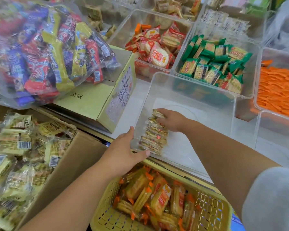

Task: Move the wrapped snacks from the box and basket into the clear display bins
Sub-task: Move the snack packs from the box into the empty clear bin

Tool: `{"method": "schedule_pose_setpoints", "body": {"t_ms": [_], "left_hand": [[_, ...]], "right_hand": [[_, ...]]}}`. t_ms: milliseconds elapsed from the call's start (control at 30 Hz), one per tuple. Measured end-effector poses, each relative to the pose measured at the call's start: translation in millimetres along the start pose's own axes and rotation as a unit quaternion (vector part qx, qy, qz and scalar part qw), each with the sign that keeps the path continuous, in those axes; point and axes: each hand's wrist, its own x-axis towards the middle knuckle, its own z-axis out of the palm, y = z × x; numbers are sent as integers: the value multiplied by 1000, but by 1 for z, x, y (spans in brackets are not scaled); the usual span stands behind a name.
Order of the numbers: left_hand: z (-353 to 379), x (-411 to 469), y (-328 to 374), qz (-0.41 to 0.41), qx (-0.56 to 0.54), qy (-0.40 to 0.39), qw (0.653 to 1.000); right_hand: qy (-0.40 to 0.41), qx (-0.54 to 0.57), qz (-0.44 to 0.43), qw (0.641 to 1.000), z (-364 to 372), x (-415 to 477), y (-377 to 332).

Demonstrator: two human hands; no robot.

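Running along the inside of the clear bin (pixel 198 90), against its left wall, the row of snack packs (pixel 154 133) stretches from the bin's near-left corner away from you, its long axis parallel to that wall. The packs stand on edge, face to face, in clear wrappers with small red labels.

Your 2 hands are apart, 1 on each side of that wall. Your right hand (pixel 171 120) is inside the bin at the far end of the row, fingers curled down over the last packs and gripping them. Your left hand (pixel 123 149) is outside the bin at the near-left corner, fingers straight and pressed flat against the wall, thumb along the near edge. The row lies between your hands.

Just nearer than the bin sits the yellow basket (pixel 210 207) of orange-wrapped biscuits. Left of the bin, the cardboard box (pixel 77 157) holds pale packs.
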Motion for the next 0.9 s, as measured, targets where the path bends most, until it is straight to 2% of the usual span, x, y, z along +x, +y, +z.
{"method": "schedule_pose_setpoints", "body": {"t_ms": [200,367,567,800,900], "left_hand": [[1,2,15,36,22,-63,997],[5,8,35,53,170,-82,981],[11,20,45,51,235,-54,969],[13,15,42,50,227,-25,972],[9,-6,37,65,206,2,976]], "right_hand": [[-5,60,31,998,0,-23,17],[16,98,45,994,12,-42,34],[64,113,73,989,29,-53,39],[35,92,77,992,20,-60,37],[51,55,68,995,12,-68,34]]}}
